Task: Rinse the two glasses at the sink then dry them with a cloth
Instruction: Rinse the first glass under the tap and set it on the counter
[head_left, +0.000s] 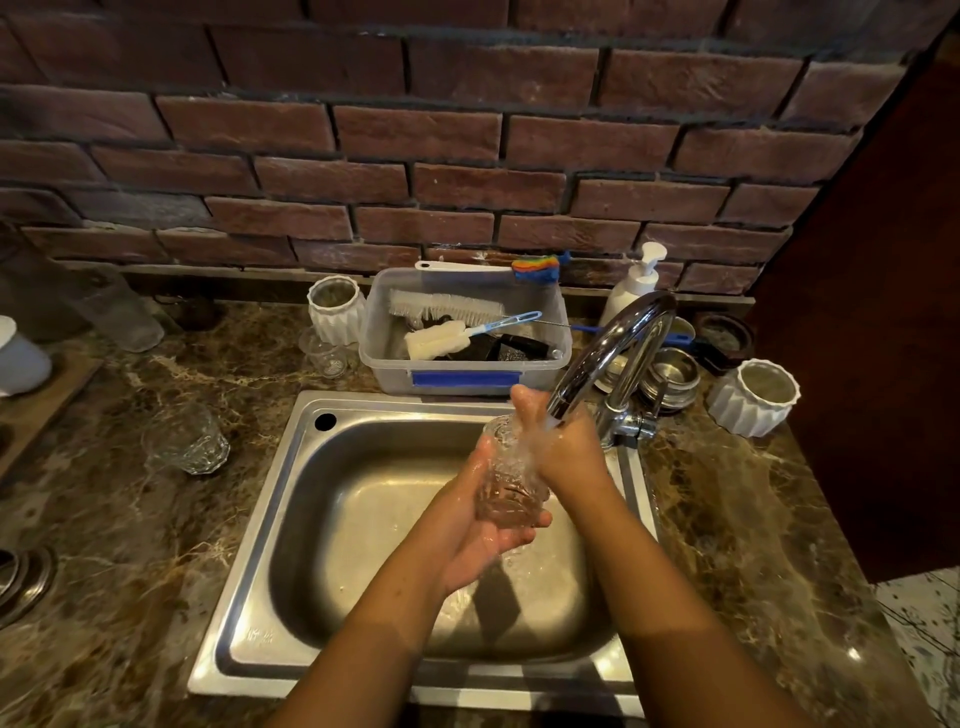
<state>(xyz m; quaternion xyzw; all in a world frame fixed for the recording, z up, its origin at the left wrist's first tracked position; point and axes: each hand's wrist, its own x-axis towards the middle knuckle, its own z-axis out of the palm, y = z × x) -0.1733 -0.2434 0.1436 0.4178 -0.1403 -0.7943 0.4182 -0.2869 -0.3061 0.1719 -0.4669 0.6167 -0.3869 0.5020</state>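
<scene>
I hold a clear patterned glass (506, 483) over the steel sink (291, 467), under water running from the chrome tap (613, 353). My left hand (478, 545) cups the glass from below, with its fingers curled round the base. My right hand (563, 452) is at the glass's mouth, thumb up beside the rim; its fingers are hidden by the water and the glass. A second clear glass (187, 439) stands on the marble counter left of the sink, apart from both hands.
Behind the sink a plastic tub (374, 332) holds brushes. A small clear glass (324, 356) and a white ribbed cup (336, 309) stand to its left. A soap dispenser (634, 286), steel bowls (670, 376) and another white ribbed cup (753, 397) crowd the tap's right side.
</scene>
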